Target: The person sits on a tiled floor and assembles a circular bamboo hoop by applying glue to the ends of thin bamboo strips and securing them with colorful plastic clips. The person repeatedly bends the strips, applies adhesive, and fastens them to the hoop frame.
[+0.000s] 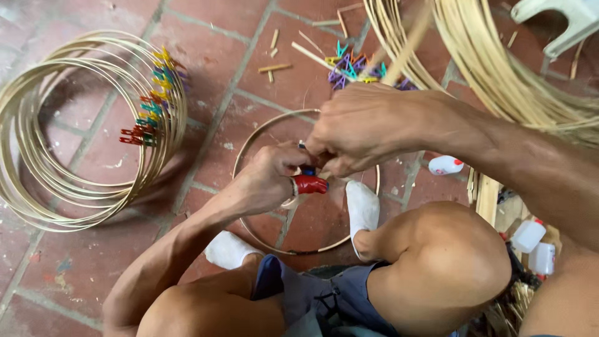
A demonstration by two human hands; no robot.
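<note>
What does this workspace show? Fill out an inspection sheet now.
Surface: red brick floor, dusty.
Job's things: bamboo hoop held upright; red clip on its rim.
Clutter: stack of finished hoops with coloured clips; loose clip pile; bamboo offcuts; strip bundle; white bottles.
Fingers: left hand and right hand meet at the red clip.
Cables: nothing seen.
Surroundings: white plastic stool.

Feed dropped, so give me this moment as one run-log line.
left hand: holds bamboo hoop, red-taped thumb | right hand: pinching at same spot | left: stack of clipped hoops | clothespin pile ahead
</note>
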